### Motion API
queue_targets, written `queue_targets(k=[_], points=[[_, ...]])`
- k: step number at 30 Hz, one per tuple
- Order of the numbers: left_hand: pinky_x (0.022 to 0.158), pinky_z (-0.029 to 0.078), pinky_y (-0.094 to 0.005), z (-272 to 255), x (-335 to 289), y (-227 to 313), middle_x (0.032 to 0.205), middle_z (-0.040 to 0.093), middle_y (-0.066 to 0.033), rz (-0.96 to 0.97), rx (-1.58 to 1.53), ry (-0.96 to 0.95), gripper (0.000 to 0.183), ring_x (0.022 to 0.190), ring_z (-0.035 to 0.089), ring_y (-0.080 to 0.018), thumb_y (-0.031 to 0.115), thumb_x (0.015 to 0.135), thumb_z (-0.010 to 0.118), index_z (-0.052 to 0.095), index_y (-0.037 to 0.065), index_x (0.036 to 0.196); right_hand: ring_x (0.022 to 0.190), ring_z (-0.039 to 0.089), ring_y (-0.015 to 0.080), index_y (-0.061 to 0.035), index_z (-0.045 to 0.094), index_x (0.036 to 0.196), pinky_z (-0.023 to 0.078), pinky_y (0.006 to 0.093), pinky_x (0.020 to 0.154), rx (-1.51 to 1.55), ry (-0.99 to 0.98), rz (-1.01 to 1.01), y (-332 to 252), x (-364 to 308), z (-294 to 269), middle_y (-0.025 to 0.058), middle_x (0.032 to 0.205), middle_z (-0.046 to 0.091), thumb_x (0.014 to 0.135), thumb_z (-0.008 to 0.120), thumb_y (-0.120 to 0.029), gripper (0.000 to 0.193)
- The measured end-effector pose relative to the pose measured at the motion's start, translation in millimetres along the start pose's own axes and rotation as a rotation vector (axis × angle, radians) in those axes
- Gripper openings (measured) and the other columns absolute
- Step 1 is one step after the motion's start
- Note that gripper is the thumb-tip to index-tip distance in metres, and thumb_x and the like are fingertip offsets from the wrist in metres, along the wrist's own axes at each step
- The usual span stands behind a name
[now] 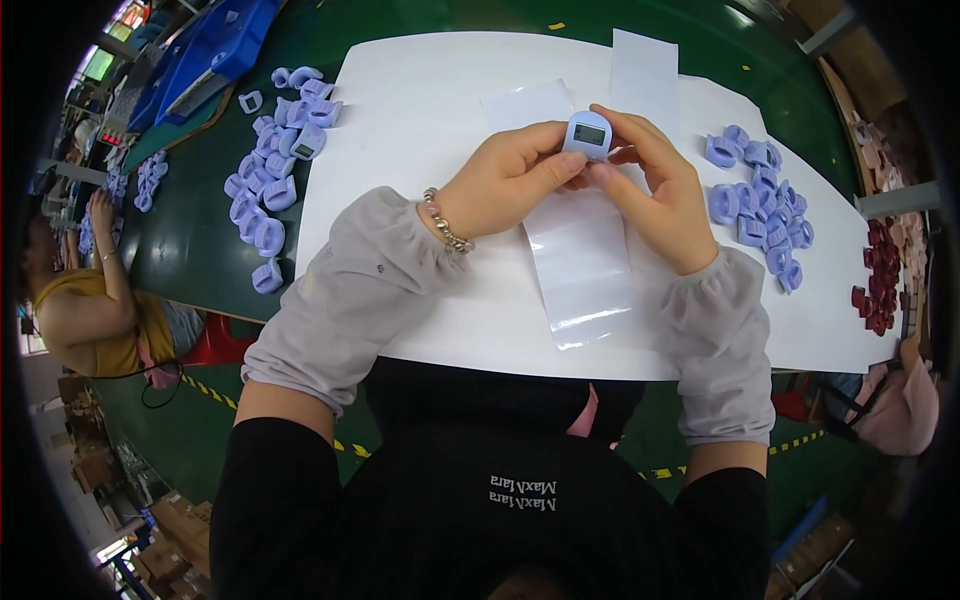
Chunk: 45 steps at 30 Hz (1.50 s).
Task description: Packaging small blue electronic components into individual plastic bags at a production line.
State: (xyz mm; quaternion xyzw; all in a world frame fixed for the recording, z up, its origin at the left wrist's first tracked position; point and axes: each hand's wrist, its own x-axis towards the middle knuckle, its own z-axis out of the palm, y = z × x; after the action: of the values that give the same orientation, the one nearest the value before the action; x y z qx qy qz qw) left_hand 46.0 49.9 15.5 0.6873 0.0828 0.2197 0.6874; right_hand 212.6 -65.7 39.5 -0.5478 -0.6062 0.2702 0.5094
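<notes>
Both my hands hold one small light-blue finger counter point(589, 136) up over the white work surface, its dark display facing me. My left hand point(518, 178) pinches it at the left and lower edge with thumb and fingers. From the other side, my right hand point(652, 180) grips its right edge, thumb below and index finger near the top. Below the hands lies a glossy clear plastic sheet point(578, 275) on the white surface point(430, 290).
Loose light-blue counters point(268, 170) are heaped on the dark table at left, with another heap point(765, 205) at right. Dark red pieces point(880, 280) lie farther right. Two white sheets point(645, 80) rest at the far side. A blue tray point(215, 60) and a seated co-worker point(90, 300) are at left.
</notes>
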Motion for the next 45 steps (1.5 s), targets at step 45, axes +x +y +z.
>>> queue_targets(k=[45], points=[[0.086, 0.050, -0.0269, 1, 3, 0, 0.107, 0.062, -0.0098, -0.068, -0.022, 0.036, 0.031, 0.099, 0.062, -0.0157, 0.007, 0.092, 0.058, 0.053, -0.003, 0.121, 0.086, 0.053, 0.0115, -0.0011, 0.060, 0.085, 0.041, 0.0257, 0.078, -0.017, 0.170, 0.013, -7, -4, -2, 0.0032, 0.094, 0.059, 0.081, 0.064, 0.000, 0.006]])
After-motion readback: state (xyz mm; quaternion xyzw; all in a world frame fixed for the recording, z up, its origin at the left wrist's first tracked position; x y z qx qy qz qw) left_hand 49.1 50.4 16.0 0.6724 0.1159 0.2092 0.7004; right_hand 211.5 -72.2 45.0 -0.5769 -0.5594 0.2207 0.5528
